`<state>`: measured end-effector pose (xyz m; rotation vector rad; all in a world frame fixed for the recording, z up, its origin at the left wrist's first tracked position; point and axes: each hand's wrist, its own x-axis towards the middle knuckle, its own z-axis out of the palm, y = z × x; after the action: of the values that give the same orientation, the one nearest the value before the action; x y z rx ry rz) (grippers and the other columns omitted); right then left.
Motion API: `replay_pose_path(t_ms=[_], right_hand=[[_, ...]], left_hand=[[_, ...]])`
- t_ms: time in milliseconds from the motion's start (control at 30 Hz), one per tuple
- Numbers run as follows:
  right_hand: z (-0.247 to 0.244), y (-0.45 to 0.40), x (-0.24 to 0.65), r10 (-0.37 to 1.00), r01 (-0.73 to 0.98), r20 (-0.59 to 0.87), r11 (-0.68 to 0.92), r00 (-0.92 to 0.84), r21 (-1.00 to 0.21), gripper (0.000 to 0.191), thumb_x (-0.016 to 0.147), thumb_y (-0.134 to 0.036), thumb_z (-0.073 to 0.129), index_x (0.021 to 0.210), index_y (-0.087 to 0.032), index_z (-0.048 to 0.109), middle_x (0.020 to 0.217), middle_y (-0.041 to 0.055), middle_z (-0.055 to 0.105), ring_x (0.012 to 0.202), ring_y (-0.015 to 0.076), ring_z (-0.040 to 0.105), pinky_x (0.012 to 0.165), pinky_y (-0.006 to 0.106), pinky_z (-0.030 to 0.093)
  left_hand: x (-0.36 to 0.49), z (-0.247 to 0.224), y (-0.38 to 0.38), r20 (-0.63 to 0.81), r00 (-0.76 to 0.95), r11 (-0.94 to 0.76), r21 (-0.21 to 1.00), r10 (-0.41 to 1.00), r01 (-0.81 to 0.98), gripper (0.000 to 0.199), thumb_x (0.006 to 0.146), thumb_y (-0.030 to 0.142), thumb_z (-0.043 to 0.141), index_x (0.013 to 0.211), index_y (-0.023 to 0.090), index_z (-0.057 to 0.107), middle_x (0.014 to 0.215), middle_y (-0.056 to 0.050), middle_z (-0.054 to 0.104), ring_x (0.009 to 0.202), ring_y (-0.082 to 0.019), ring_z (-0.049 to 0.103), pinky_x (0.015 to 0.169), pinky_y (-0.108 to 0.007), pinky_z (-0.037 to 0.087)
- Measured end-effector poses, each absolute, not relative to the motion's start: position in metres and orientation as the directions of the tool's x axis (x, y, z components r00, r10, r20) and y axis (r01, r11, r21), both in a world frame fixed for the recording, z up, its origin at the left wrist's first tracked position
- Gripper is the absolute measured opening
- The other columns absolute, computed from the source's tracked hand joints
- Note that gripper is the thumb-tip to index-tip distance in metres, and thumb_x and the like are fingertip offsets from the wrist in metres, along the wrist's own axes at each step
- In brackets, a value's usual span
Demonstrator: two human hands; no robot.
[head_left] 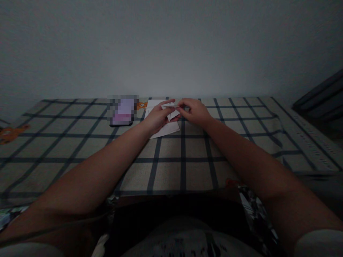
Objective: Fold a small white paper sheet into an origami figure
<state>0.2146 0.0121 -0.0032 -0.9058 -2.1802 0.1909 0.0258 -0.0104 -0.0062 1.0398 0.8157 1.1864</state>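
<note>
A small folded piece of white paper [173, 113] is held between my two hands above the table. My left hand [158, 116] grips it from the left, thumb on top and fingers behind and beneath. From the right, my right hand [193, 110] pinches the paper's edge between thumb and fingertips. Under my left hand lie white paper sheets [166, 130] on the cloth, partly hidden by that hand. The exact folds are too small and dim to make out.
A phone [123, 112] with a blurred, lit screen lies left of my hands. The checked tablecloth [167, 171] covers the table and carries orange bear prints. A pale wall [171, 46] rises behind the far edge. Dark slatted furniture [321, 91] stands at the right.
</note>
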Motion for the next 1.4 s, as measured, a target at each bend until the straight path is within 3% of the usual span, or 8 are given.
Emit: replay_pose_path(t_ms=[267,433,567,667,767,867,1100,1400], right_hand=[[-0.002,0.011,0.216,0.678,0.56,0.617,0.713,-0.4,-0.421,0.024,0.093,-0.04,0.056,0.087,-0.019,0.065,0.085,0.0057,0.07,0.073,0.0178,0.057,0.071,0.032,0.042],[-0.004,0.013,0.216,0.676,0.547,0.636,0.713,-0.371,-0.439,0.02,0.09,-0.038,0.058,0.086,-0.019,0.063,0.084,0.0048,0.07,0.072,0.0172,0.058,0.07,0.032,0.043],[-0.004,0.011,0.216,0.708,0.557,0.609,0.685,-0.357,-0.469,0.02,0.09,-0.039,0.059,0.088,-0.019,0.064,0.084,0.0051,0.071,0.073,0.0181,0.061,0.069,0.032,0.043],[-0.004,0.01,0.216,0.732,0.572,0.599,0.657,-0.326,-0.491,0.02,0.089,-0.039,0.061,0.091,-0.02,0.065,0.083,0.0046,0.071,0.075,0.0188,0.063,0.069,0.031,0.044],[-0.008,0.015,0.215,0.756,0.519,0.584,0.64,-0.295,-0.567,0.021,0.089,-0.04,0.062,0.096,-0.02,0.065,0.08,0.0027,0.07,0.072,0.0172,0.062,0.067,0.03,0.044],[-0.013,0.022,0.214,0.78,0.361,0.544,0.625,-0.309,-0.692,0.024,0.089,-0.042,0.062,0.098,-0.021,0.064,0.082,0.002,0.071,0.076,0.0173,0.064,0.072,0.031,0.05],[-0.012,0.026,0.215,0.801,0.352,0.507,0.596,-0.318,-0.721,0.024,0.086,-0.041,0.068,0.084,-0.018,0.065,0.08,0.0036,0.069,0.075,0.0171,0.061,0.075,0.033,0.052],[-0.009,0.024,0.214,0.884,0.12,0.331,0.387,-0.331,-0.914,0.038,0.095,-0.056,0.063,0.098,-0.019,0.069,0.088,0.0053,0.07,0.079,0.0152,0.067,0.059,0.023,0.053]], left_hand=[[0.026,-0.014,-0.008,0.093,0.186,-0.033,0.953,0.978,-0.302,0.054,0.076,0.014,0.081,0.128,0.021,0.07,0.109,-0.008,0.076,0.104,-0.025,0.073,0.094,-0.043,0.061],[0.024,-0.018,-0.004,0.21,0.187,-0.174,0.966,0.96,-0.189,0.061,0.077,0.02,0.08,0.137,0.021,0.066,0.11,-0.007,0.076,0.1,-0.021,0.072,0.095,-0.037,0.057],[0.019,-0.014,-0.008,0.369,0.144,-0.383,0.92,0.918,0.085,0.042,0.079,0.035,0.083,0.118,0.02,0.076,0.109,-0.006,0.076,0.107,-0.022,0.068,0.098,-0.032,0.053],[0.018,-0.011,-0.012,0.396,0.145,-0.417,0.892,0.907,0.174,0.03,0.083,0.043,0.08,0.099,0.018,0.079,0.091,-0.006,0.075,0.09,-0.02,0.067,0.082,-0.028,0.053],[0.017,-0.01,-0.011,0.368,0.134,-0.386,0.91,0.92,0.15,0.031,0.085,0.048,0.077,0.082,0.018,0.077,0.073,-0.004,0.07,0.068,-0.016,0.06,0.063,-0.025,0.047],[0.018,-0.011,-0.009,0.343,0.087,-0.351,0.931,0.935,0.103,0.033,0.083,0.051,0.077,0.075,0.018,0.074,0.067,-0.002,0.067,0.061,-0.014,0.057,0.056,-0.025,0.044],[0.02,-0.015,-0.007,0.205,0.088,-0.208,0.978,0.975,0.021,0.033,0.079,0.05,0.082,0.081,0.018,0.075,0.069,-0.003,0.068,0.056,-0.012,0.056,0.05,-0.023,0.043],[0.021,-0.012,-0.005,0.22,0.063,-0.209,0.967,0.974,-0.142,0.03,0.077,0.044,0.084,0.086,0.016,0.075,0.083,-0.006,0.073,0.066,-0.014,0.062,0.058,-0.025,0.048]])
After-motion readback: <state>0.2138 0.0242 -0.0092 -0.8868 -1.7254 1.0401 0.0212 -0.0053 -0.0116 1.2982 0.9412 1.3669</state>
